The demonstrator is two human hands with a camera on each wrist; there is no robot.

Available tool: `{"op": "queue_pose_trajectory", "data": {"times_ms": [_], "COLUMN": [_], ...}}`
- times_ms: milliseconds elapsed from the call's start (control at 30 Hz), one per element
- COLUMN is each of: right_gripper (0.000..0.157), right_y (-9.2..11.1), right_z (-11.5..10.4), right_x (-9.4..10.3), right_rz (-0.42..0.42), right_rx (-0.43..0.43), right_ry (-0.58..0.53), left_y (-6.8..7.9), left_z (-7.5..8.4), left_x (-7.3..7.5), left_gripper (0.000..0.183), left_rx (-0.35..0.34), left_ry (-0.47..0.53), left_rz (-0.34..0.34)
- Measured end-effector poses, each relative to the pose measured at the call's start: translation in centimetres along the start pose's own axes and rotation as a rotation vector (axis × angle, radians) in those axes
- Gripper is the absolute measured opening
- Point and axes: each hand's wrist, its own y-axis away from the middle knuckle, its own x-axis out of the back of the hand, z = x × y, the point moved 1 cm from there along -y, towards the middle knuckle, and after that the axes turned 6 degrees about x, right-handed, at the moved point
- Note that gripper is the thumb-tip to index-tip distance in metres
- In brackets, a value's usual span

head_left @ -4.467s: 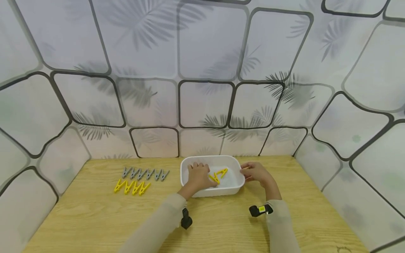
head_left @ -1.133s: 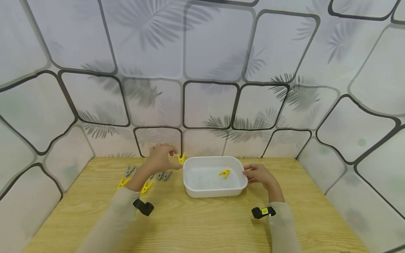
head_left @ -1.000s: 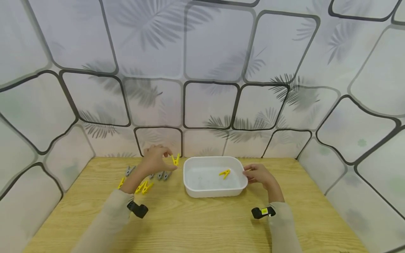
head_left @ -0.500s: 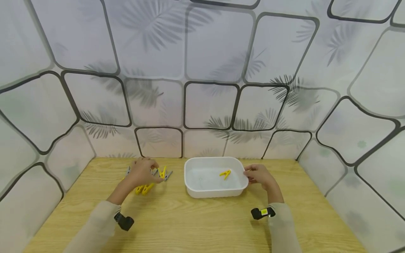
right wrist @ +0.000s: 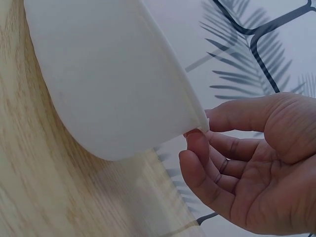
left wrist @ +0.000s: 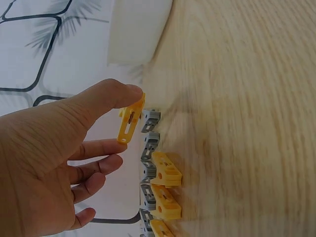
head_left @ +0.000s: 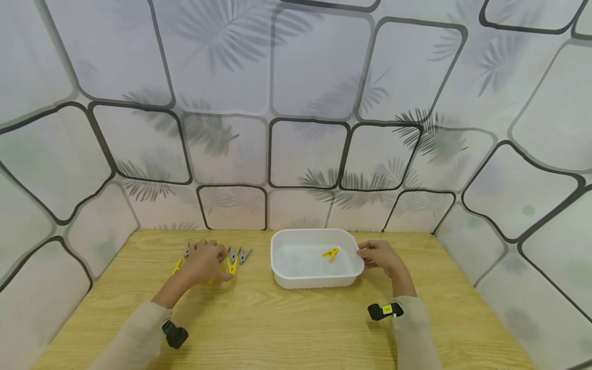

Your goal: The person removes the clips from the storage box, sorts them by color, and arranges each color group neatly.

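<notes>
My left hand [head_left: 203, 263] pinches a yellow clothespin [left wrist: 131, 118] between thumb and index finger, its other fingers loosely bent. The held clothespin [head_left: 233, 265] is at the right end of a yellow row, just in front of grey clothespins [head_left: 244, 256]. Seen from the left wrist, yellow clothespins [left wrist: 166, 170] and grey ones line up beyond the fingers; in the head view the hand covers part of both rows. My right hand [head_left: 380, 257] grips the right end of a white tub [head_left: 314, 282], thumb and fingers at its rim. One yellow clothespin [head_left: 330, 253] lies inside the tub.
The wooden table [head_left: 287, 329] carries everything. A patterned wall covering [head_left: 300, 154] rises along its back edge and both sides. Each wrist wears a small black camera, such as the one on the left wrist [head_left: 174, 335].
My left hand has lifted one of two yellow clothespins out of the tub, carried it left, and lowered it beside the yellow row. The right hand keeps its grip on the tub.
</notes>
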Motion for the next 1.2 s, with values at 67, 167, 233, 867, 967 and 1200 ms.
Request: {"op": "queue_pose_trajectory", "data": {"times_ms": [67, 167, 233, 867, 967, 1200], "right_gripper": [0.037, 0.036, 0.036, 0.035, 0.035, 0.036], "right_y": [0.0, -0.1, -0.1, 0.1, 0.1, 0.1], "right_z": [0.0, 0.0, 0.0, -0.4, -0.4, -0.5], "right_x": [0.0, 0.0, 0.0, -0.1, -0.1, 0.0], "right_rz": [-0.002, -0.002, -0.004, -0.005, -0.002, -0.005], "right_rx": [0.0, -0.001, -0.002, -0.003, -0.008, -0.01], "right_ry": [0.002, -0.002, -0.003, -0.015, -0.004, -0.008], "left_y": [0.1, 0.2, 0.3, 0.3, 0.2, 0.1], "left_z": [-0.1, -0.3, -0.5, -0.8, -0.9, -0.9], "left_x": [-0.2, -0.4, -0.6, -1.4, -1.5, -1.4], "left_gripper": [0.045, 0.044, 0.043, 0.042, 0.042, 0.043], "left_rx": [-0.008, -0.02, -0.025, -0.057, -0.059, -0.071], "left_ry": [-0.008, -0.011, -0.006, -0.029, -0.041, -0.046], "left_rz": [0.001, 0.005, 0.002, -0.02, -0.023, -0.019]}}
